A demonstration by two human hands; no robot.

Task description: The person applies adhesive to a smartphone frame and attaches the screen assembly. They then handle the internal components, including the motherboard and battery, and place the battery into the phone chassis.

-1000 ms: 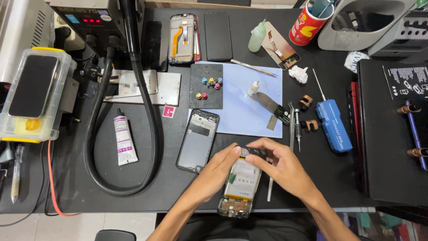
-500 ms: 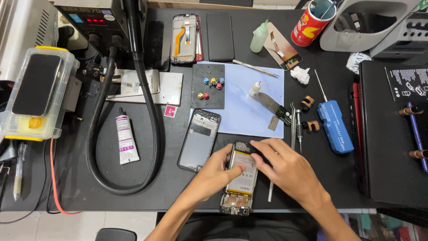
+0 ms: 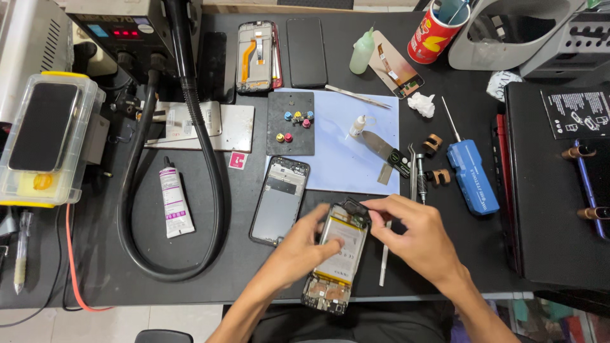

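Hands have closed in on the opened phone (image 3: 335, 260) since a second ago: left hand (image 3: 304, 251) now presses its battery flat, right hand (image 3: 416, 235) pinches its top corner. It lies just beside the back cover (image 3: 279, 200) on the worktop (image 3: 114, 279), so work has shifted to that upper edge.

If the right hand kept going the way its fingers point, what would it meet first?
The right hand points left across the top of the opened phone. Going on, it would probably first meet the left hand's fingers, then the back cover; depth is unclear.
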